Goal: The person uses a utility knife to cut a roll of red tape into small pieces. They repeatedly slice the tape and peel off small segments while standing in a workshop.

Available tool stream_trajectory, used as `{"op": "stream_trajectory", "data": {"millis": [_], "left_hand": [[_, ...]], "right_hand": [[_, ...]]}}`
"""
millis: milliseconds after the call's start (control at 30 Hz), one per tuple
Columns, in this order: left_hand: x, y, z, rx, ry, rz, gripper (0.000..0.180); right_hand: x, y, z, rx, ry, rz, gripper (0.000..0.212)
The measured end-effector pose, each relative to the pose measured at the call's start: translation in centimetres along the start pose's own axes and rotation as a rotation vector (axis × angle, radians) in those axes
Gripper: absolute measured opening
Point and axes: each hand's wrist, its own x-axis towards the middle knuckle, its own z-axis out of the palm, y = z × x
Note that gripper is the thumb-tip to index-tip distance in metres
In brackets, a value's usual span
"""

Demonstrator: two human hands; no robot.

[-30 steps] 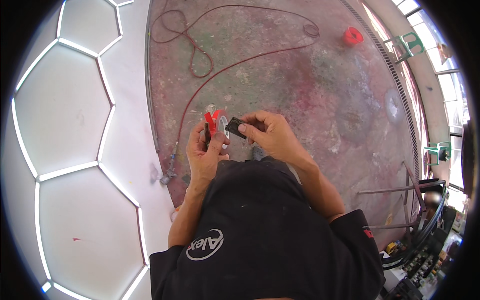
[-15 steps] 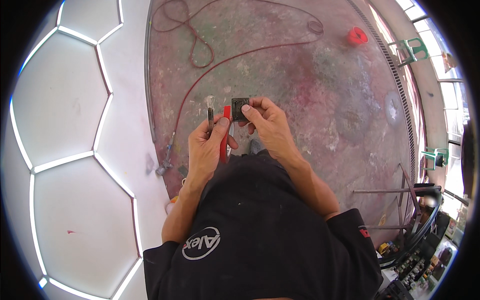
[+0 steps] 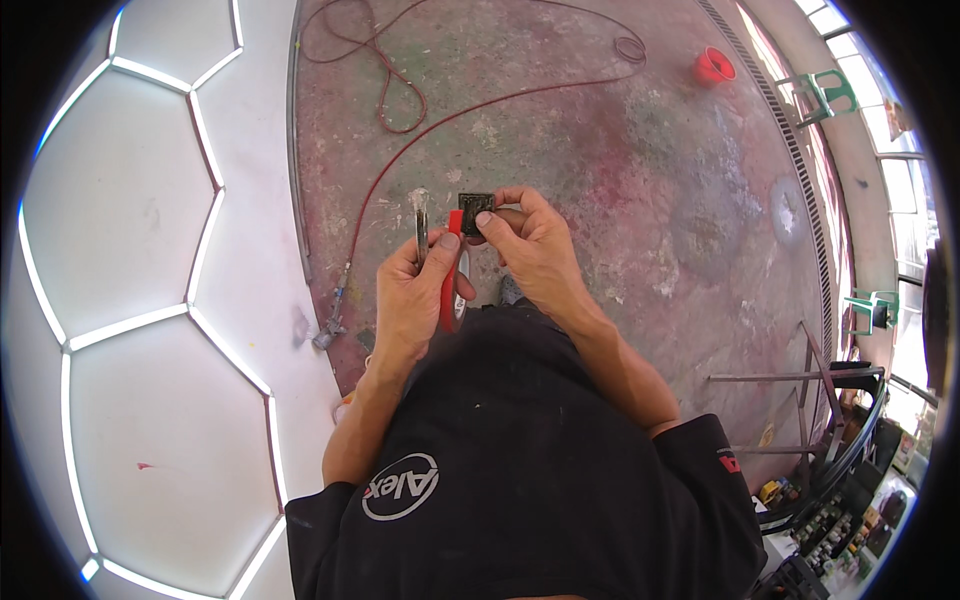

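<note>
In front of my torso, my left hand (image 3: 410, 300) grips a roll of red tape (image 3: 452, 312) between thumb and fingers. The short end of its red strip points up past the thumb. A slim, dark, metallic stick-like tool (image 3: 421, 232) also stands up out of the same hand; its kind is unclear. My right hand (image 3: 535, 245) pinches a small flat black square piece (image 3: 478, 214), thumb on its face and fingers behind. The square's left edge is right by the red strip's end; whether they touch I cannot tell.
A red hose (image 3: 440, 132) winds over the stained floor to a spray gun (image 3: 328, 335). White panels with bright hexagonal light strips (image 3: 130, 330) line the left. A red bucket (image 3: 714, 67), green stools (image 3: 825, 97) and a metal stand (image 3: 800, 378) are at right.
My right hand has moved slightly left and up with the black square, bringing it closer to the red strip. My left hand has stayed nearly still with the tape and tool.
</note>
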Motion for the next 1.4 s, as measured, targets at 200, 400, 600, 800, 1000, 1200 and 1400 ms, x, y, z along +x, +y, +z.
{"op": "stream_trajectory", "data": {"millis": [200,400,600,800,1000,1200,1400], "left_hand": [[-0.1,0.1,0.7,0.006,0.001,0.003,0.03],[-0.1,0.3,1.1,-0.006,0.009,-0.016,0.031],[0.0,0.5,1.2,-0.02,0.022,-0.008,0.031],[0.0,0.2,0.9,-0.012,0.009,0.014,0.03],[-0.2,0.3,0.4,-0.005,0.005,-0.009,0.031],[-0.1,0.0,0.2,0.016,0.015,0.01,0.031],[-0.2,-0.1,0.5,0.013,0.067,0.019,0.03]], "right_hand": [[-0.1,0.4,0.2,0.046,-0.012,-0.047,0.031],[-0.2,0.1,0.3,-0.024,-0.004,-0.009,0.027],[-0.2,0.4,0.6,0.063,-0.001,-0.051,0.03],[-0.7,-0.8,1.0,0.023,-0.006,-0.028,0.028],[-0.6,-0.2,0.8,-0.025,-0.02,-0.035,0.026],[-0.6,0.0,0.9,-0.028,-0.025,-0.002,0.025],[-0.5,-0.1,1.0,-0.035,-0.03,-0.001,0.024]]}}
